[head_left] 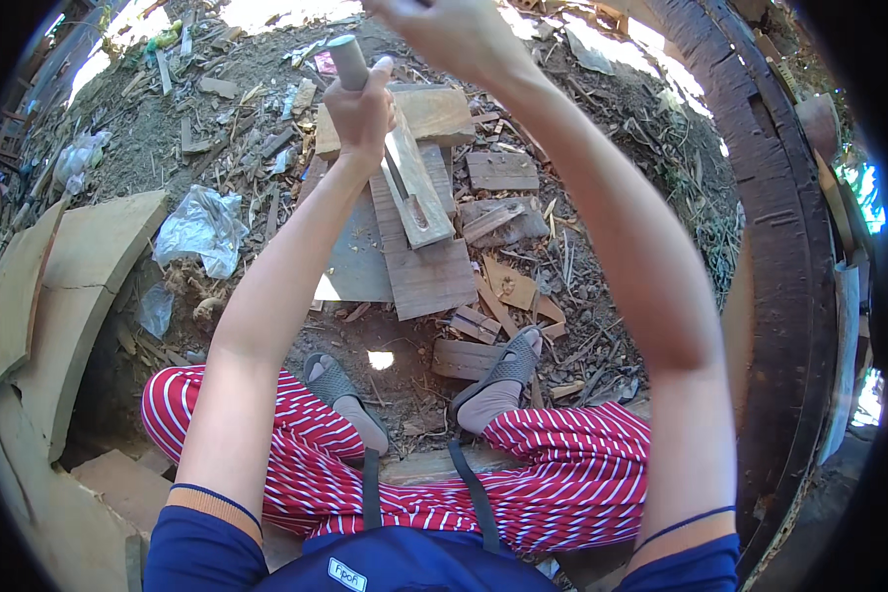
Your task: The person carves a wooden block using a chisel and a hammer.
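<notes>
My left hand [360,120] is wrapped round the thick round handle of a chisel [349,67], held upright and slightly tilted. Its narrow metal blade points down to a slot cut in a pale wooden bar [428,229]. That bar lies across a stack of boards, with a thicker wood block [434,113] under its far part and a flat plank [429,281] under its near end. Raised at the top edge is my right hand [444,35], its fingers curled and partly cut off by the frame. What it holds, if anything, is beyond the edge.
Wood offcuts [503,171] and chips litter the ground around the stack. A crumpled clear plastic bag [202,232] lies to the left. Curved wooden boards [94,276] lean at far left, and a large dark timber [775,217] rises on the right. My sandalled feet [503,380] flank the work.
</notes>
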Demonstrator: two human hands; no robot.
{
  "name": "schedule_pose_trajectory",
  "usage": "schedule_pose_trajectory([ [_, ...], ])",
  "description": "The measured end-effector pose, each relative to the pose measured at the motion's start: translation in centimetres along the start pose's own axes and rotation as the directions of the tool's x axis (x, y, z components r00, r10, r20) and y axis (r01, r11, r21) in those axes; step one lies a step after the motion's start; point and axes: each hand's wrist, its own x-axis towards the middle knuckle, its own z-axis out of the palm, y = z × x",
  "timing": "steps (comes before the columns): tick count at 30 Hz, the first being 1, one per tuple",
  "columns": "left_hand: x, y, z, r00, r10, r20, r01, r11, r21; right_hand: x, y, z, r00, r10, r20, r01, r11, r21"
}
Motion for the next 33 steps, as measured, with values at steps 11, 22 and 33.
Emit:
schedule_pose_trajectory([
  [11,0.8,-2.4,-3.2,0.926,-0.164,-0.341,0.132,0.985,-0.114,3.7,3.3,4.2,0.92,0.189,0.343,-0.064,0.936,-0.345],
  [22,-1.9,-2.6,-10.2,0.742,-0.419,-0.524,0.256,0.898,-0.357,-11.5,10.8,3.5,0.827,0.562,-0.008,-0.562,0.827,0.031],
  [33,-0.7,2.0,-0.9,0.966,-0.05,-0.254,0.02,0.992,-0.121,-16.7,13.2,4.5,0.847,0.519,-0.119,-0.506,0.854,0.121],
])
